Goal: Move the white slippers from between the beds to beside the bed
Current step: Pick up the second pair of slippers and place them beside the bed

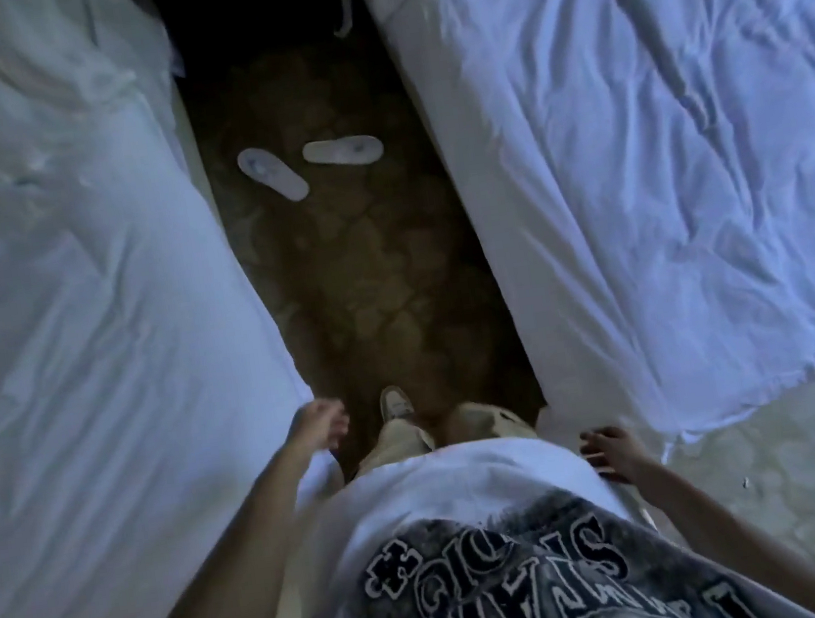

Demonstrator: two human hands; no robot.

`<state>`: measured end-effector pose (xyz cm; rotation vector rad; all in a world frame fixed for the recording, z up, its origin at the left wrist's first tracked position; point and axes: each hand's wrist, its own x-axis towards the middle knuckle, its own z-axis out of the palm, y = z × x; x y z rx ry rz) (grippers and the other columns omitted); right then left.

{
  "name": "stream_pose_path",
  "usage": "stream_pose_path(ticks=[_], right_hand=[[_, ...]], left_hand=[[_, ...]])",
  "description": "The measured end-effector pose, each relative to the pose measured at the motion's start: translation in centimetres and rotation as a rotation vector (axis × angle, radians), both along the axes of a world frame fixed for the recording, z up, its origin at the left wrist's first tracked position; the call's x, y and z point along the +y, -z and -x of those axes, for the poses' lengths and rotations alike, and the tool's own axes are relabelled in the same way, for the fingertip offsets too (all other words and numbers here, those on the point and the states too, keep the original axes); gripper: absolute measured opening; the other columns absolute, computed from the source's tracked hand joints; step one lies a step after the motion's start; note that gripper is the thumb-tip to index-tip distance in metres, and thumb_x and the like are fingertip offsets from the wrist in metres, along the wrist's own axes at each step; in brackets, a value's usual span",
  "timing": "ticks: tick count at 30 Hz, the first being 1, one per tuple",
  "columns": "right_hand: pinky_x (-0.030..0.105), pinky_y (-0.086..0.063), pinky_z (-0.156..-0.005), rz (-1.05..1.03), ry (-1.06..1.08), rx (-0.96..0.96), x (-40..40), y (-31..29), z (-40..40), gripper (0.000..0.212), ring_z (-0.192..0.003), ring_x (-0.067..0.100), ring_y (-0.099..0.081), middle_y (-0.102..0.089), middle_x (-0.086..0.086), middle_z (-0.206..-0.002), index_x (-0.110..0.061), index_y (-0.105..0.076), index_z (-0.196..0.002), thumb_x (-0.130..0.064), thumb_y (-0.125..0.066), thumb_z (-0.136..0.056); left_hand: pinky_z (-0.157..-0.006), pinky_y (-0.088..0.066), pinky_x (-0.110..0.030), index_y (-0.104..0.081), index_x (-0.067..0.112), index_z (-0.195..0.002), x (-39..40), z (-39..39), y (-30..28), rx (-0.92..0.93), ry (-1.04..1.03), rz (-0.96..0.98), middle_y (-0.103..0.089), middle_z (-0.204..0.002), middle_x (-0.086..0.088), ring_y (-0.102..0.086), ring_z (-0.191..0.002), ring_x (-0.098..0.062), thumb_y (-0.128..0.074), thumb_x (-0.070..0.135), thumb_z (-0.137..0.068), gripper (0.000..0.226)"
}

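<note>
- you're standing at the near end of the dark patterned carpet aisle [366, 283] running btwn two beds, looking down along it.
- two flat white slippers are lying on that carpet, well ahead of your feet, roughly mid-aisle.
- left white slipper [272, 174] is sitting angled, one end pointing toward the left bed w/ rumpled white duvet [57, 303], just beside that bed's edge.
- right white slipper [343, 151] is lying nearly crosswise to the aisle, close to the other one but not touching it; can't tell if it's touching the right bed's side.
- right bed w/ creased white duvet [658, 146] is showing its pale mattress side along the aisle; a thin white cord [345, 6] is hanging off it at the far end.
- your left hand [320, 426] is hanging by the near corner of the left bed, fingers loosely curled, gripping nothing; blurred, so can't tell if it's brushing the duvet.
- your right hand [608, 453] is hanging at your hip next to the white printed t-shirt [476, 533], fingers loosely spread, holding nothing.
- one pale sneaker [396, 403] is showing under beige trousers [402, 441], stepping onto the carpet.
- lighter floor [778, 467] is lying past the near corner of the right bed.
</note>
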<state>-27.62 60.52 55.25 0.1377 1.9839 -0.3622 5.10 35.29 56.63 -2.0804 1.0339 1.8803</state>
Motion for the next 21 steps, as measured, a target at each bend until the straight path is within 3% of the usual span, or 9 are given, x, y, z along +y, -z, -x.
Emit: stream_pose_path(ticks=[5, 9, 11, 15, 18, 21], right_hand=[[0.028, -0.044, -0.06, 0.082, 0.011, -0.01, -14.3, -0.5, 3.3, 0.019, -0.063, 0.02, -0.056, -0.059, 0.008, -0.079, -0.007, -0.057, -0.105, -0.023, -0.055, -0.093], [0.024, -0.041, -0.058, 0.078, -0.069, -0.061, -26.7, 0.8, 6.6, 0.011, -0.062, 0.017, -0.054, -0.056, 0.005, -0.075, -0.011, -0.055, -0.09, -0.021, -0.051, -0.095], [0.026, -0.041, -0.06, 0.068, -0.113, -0.053, -33.8, 2.0, 8.6, 0.018, -0.062, 0.02, -0.053, -0.055, 0.007, -0.074, -0.015, -0.054, -0.077, -0.02, -0.052, -0.094], [0.035, -0.041, -0.065, 0.079, -0.26, -0.069, -49.1, 5.1, 12.4, 0.024, -0.063, 0.024, -0.053, -0.055, 0.015, -0.073, -0.012, -0.055, -0.068, -0.019, -0.053, -0.091], [0.029, -0.046, -0.063, 0.138, -0.308, -0.077, -60.7, 5.3, 13.6, 0.017, -0.066, 0.021, -0.057, -0.061, 0.007, -0.076, -0.021, -0.059, -0.076, -0.021, -0.053, -0.092], [0.027, -0.045, -0.063, 0.206, -0.319, -0.093, -70.4, 5.5, 13.8, 0.015, -0.074, 0.019, -0.061, -0.064, 0.004, -0.085, -0.015, -0.06, -0.101, -0.022, -0.049, -0.094]], left_hand=[[-0.067, -0.049, -0.025, -0.058, 0.011, -0.11, -18.4, 6.3, -2.1, 0.14, 0.037, 0.258, -0.066, -0.087, -0.003, -0.064, -0.074, -0.014, -0.048, 0.022, -0.099, 0.019], [-0.074, -0.052, -0.026, -0.058, 0.008, -0.118, -27.8, 7.9, 0.0, 0.106, 0.064, 0.207, -0.068, -0.097, -0.004, -0.066, -0.083, -0.017, -0.048, 0.025, -0.099, 0.027], [-0.074, -0.052, -0.028, -0.059, 0.005, -0.12, -31.4, 8.2, 1.8, 0.043, 0.004, 0.152, -0.068, -0.104, -0.01, -0.066, -0.086, -0.021, -0.048, 0.025, -0.099, 0.031], [-0.065, -0.048, -0.032, -0.059, -0.006, -0.12, -35.9, 7.7, 5.3, -0.096, -0.19, -0.02, -0.066, -0.083, -0.01, -0.062, -0.07, -0.021, -0.051, 0.019, -0.097, 0.035], [-0.066, -0.047, -0.029, -0.061, -0.001, -0.116, -39.5, 8.4, 5.6, -0.135, -0.27, -0.129, -0.068, -0.088, -0.011, -0.062, -0.071, -0.021, -0.053, 0.021, -0.096, 0.032], [-0.066, -0.048, -0.028, -0.062, 0.005, -0.111, -44.6, 10.2, 5.4, -0.124, -0.303, -0.081, -0.068, -0.092, -0.013, -0.063, -0.074, -0.02, -0.05, 0.025, -0.098, 0.027]])
